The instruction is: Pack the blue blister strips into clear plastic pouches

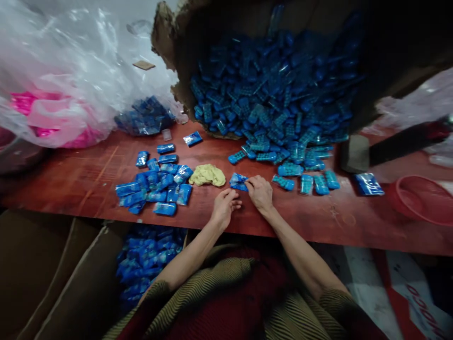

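Packet [237, 181] was on or just over the desk [200, 203], right of the yellow lump [207, 175], pinched by the right hand [261, 192]; the left hand [224, 208] curled loosely nearby, its grip unclear.

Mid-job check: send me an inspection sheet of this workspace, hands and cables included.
Surface: red tabletop, scuffed at right.
Job's things: blue packet between the hands; packet pile at left; blue-and-turquoise pieces heaped in a torn cardboard box, some spilling out.
Clutter: pale yellow lump beside the pile; red basin at right.
Hands: right hand pinches the packet; left hand is close by, fingers curled, contact unclear.
Cables: nothing seen.
Surroundings: translucent plastic behind, left; more packets below the front edge.
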Demonstrator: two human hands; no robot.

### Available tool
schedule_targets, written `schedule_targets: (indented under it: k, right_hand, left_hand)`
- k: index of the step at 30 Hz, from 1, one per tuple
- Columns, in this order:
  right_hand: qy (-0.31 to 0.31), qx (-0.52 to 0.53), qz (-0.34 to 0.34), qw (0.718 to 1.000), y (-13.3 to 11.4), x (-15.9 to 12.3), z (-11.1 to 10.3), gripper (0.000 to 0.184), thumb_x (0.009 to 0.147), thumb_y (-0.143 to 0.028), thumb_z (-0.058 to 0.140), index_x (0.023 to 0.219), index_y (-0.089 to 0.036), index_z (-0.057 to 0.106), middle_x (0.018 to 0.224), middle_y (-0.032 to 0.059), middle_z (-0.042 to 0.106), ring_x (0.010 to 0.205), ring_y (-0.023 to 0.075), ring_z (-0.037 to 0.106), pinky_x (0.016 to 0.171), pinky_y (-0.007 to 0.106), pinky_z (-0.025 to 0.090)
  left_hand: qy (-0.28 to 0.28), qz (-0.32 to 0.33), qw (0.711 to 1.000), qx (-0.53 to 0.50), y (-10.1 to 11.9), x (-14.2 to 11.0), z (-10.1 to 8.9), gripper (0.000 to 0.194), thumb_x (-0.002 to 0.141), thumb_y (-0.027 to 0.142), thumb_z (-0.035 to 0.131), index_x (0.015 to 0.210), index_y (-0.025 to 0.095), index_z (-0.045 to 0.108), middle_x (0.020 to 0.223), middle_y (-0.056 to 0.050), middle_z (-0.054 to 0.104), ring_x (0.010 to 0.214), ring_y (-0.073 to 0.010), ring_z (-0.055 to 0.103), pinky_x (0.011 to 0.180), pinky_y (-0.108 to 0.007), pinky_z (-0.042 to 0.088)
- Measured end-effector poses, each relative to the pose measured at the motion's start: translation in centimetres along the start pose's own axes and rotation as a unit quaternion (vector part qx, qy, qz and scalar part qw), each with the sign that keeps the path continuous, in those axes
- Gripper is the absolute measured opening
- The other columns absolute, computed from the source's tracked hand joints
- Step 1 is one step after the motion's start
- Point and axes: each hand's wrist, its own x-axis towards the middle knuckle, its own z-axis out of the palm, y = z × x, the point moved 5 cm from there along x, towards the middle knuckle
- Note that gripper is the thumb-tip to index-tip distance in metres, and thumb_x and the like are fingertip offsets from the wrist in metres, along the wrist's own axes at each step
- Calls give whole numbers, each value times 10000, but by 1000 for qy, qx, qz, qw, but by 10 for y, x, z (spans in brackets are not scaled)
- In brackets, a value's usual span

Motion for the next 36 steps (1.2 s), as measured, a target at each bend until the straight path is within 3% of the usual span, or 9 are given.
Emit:
schedule_targets:
  k: [7,11,13,16,18,20,26,32,36]
  right_hand:
    - [-18,26,-3,1000,-3,-2,-8,201,913,-273,451,882,-199,636,910,71,634,879,203,522,741,306,324]
    - [37,183,-36,982,-16,-18,-28,170,889,-268,486,830,-206,633,905,54,622,902,190,533,789,304,363]
    - [32,324,-32,945,-20,-24,-30,133,860,-269,513,827,-205,625,901,39,620,873,168,548,792,290,395]
    - [-12,531,64,845,-17,-26,-15,233,754,-310,595,959,-200,598,927,25,615,759,135,554,717,269,444]
    - [-60,615,115,778,-18,-24,-3,309,694,-338,621,959,-182,594,869,14,619,696,121,541,676,260,447]
    - [-92,648,135,744,-20,-23,5,238,684,-363,609,819,-168,601,729,-11,601,635,108,514,643,248,430]
    - [-47,580,147,800,-25,-22,3,197,718,-364,535,642,-183,522,562,-50,490,539,92,415,547,221,352]
    - [-6,495,134,858,-26,-22,-6,242,802,-347,449,605,-216,400,551,-51,411,531,107,391,515,227,306]
    - [-8,484,123,866,-23,-25,-12,232,826,-331,415,624,-224,376,560,-49,409,538,114,409,517,227,307]
  left_hand:
    - [-2,18,1000,23,7,-2,-4,376,624,322,756,882,133,558,705,-16,631,479,-87,572,464,-201,432]
    - [-20,41,999,17,9,-4,-1,413,575,334,779,887,146,583,726,-10,645,537,-90,584,491,-199,437]
    - [-21,55,998,7,11,-4,1,389,567,325,779,866,147,606,731,-8,656,573,-93,592,512,-197,439]
    - [-14,75,997,-9,15,-6,3,360,557,301,780,853,154,634,755,-2,675,605,-98,598,514,-195,433]
    - [-14,77,997,-14,14,-7,3,356,543,288,783,843,151,647,753,-3,679,596,-99,593,502,-195,428]
    - [-3,88,996,-8,13,-8,3,332,536,275,780,811,139,655,731,-5,676,579,-95,582,487,-189,415]
    - [62,150,986,28,15,-6,1,217,532,226,759,682,115,647,585,20,624,483,-74,518,452,-182,400]
    - [36,110,991,-68,10,-5,19,258,504,193,764,727,135,648,653,28,665,531,-70,570,521,-175,451]
    - [17,81,993,-82,5,-7,26,267,497,187,774,720,138,636,609,39,646,486,-59,542,478,-166,431]
